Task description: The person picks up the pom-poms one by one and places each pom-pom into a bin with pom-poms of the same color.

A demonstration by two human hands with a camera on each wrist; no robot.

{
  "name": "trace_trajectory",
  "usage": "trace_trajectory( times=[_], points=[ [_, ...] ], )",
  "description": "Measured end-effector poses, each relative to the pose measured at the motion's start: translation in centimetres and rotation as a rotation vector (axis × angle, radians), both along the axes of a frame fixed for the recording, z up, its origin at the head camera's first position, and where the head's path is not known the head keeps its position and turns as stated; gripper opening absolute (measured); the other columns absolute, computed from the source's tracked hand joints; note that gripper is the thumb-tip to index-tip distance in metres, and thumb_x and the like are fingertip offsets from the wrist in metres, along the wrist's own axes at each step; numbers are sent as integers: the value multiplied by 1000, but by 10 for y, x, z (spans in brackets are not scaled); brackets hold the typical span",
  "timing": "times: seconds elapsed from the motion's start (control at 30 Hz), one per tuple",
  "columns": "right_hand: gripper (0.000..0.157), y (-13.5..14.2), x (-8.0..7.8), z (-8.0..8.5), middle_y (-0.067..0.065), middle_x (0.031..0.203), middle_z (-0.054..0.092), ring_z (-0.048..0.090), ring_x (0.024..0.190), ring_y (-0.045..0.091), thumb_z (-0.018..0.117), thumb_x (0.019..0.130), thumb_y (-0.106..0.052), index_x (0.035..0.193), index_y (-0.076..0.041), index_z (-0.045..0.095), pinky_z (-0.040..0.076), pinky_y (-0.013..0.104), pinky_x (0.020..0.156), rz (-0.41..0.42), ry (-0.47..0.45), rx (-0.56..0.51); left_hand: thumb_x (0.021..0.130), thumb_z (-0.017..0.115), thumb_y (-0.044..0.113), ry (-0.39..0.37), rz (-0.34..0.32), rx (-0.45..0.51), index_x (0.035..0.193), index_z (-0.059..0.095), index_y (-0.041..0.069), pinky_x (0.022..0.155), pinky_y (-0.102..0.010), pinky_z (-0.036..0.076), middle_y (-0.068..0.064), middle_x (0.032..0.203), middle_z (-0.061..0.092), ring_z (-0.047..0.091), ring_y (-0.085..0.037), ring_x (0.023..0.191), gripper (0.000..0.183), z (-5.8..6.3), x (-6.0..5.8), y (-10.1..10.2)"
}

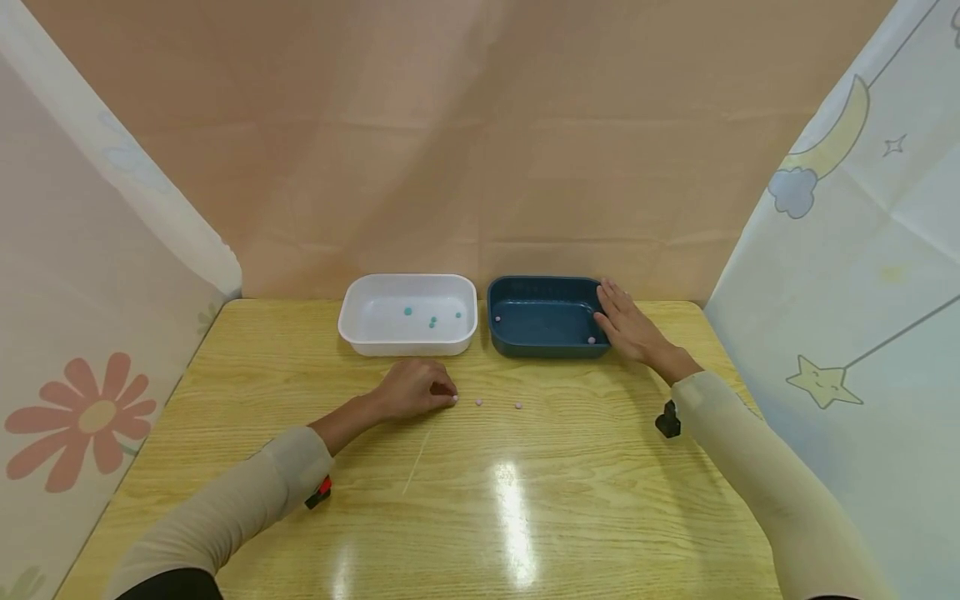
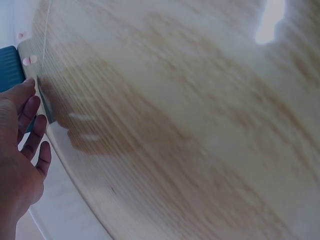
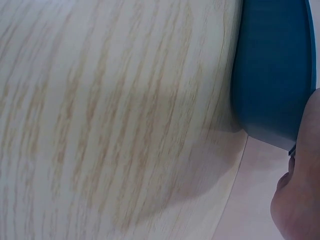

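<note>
- Partway, I judge: two pink beads in blue tray; green beads in white tray, left of it.
- Left hand pinches one bead, front-left of blue tray; right hand, straight-fingered, at its right end.
- Remaining: two loose beads, nearer me.
</note>
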State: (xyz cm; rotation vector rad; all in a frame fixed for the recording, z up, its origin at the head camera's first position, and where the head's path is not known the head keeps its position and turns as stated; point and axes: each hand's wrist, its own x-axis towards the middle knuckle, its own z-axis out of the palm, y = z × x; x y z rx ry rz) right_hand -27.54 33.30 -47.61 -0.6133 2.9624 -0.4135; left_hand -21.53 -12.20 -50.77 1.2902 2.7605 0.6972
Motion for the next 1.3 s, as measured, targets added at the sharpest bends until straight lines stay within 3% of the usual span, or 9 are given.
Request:
trace_trajectory(
  times=[0.37, 0.8, 1.07, 1.3],
  points=[
    [70, 0, 1, -1, 28, 175, -4, -3, 162, 46, 24, 118, -38, 165, 9, 3, 1, 58, 130, 0, 15, -27, 91, 85, 23, -5, 6, 53, 95, 86, 18, 64, -21, 49, 11, 82, 72, 58, -1, 72, 7, 8, -1, 3],
    [65, 1, 0, -1, 26, 175, -8, -7, 163, 43, 24, 118, -31, 166, 7, 0, -2, 57, 131, -2, -9, -12, 90, 87, 23, 93, 40, 136, 93, 87, 20, 57, -20, 44, 10, 83, 73, 54, -2, 66, 5, 36, -9, 13],
    [63, 0, -1, -1, 27, 175, -6, -6, 162, 44, 25, 118, -26, 166, 8, 2, -1, 58, 130, 2, 2, -39, 89, 88, 21, 150, 57, 207, 92, 87, 20, 54, -21, 45, 9, 84, 74, 59, -5, 67, 4, 48, -17, 17],
    [63, 1, -1, -3, 27, 175, -4, -5, 162, 44, 25, 118, -25, 165, 9, 3, -1, 58, 130, 5, 10, -50, 91, 86, 23, 146, 75, 208, 94, 87, 19, 57, -23, 47, 8, 83, 73, 60, -7, 69, 5, 58, -24, 21]
  ],
)
